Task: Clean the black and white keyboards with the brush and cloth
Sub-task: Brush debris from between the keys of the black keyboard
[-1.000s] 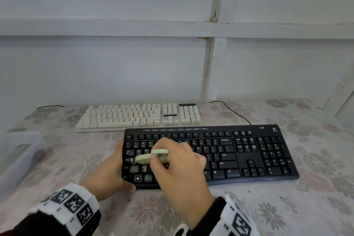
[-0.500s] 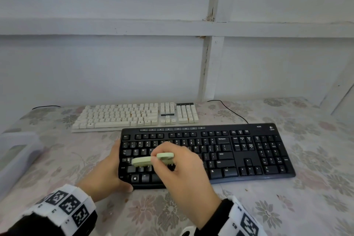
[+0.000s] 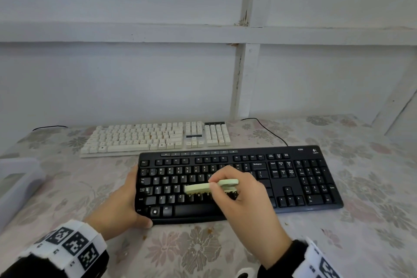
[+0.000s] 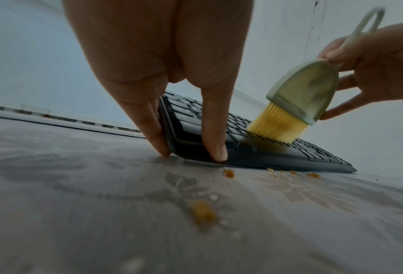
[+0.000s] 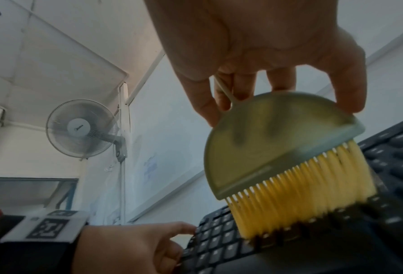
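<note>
A black keyboard [image 3: 293, 178] lies in front of me on the flowered tablecloth. My left hand [image 3: 126, 201] grips its left end, thumb on the front edge and fingers against the side [image 4: 158, 129]. My right hand [image 3: 243, 196] holds a pale green brush [image 3: 209, 187] with yellow bristles [image 5: 301, 189] by its handle. The bristles rest on the letter keys near the middle of the black keyboard [image 4: 277, 146]. A white keyboard [image 3: 155, 139] lies just behind, toward the wall. No cloth is in view.
Orange crumbs [image 4: 202, 213] lie scattered on the tablecloth [image 3: 372, 232] in front of the black keyboard. A clear plastic box [image 3: 15, 185] stands at the left edge. A black cable [image 3: 268, 130] runs back toward the white wall. A wall fan [image 5: 83, 128] hangs high up.
My right hand has swept the brush to the right along the black keyboard's letter keys. The left hand stays gripping the keyboard's left end.
</note>
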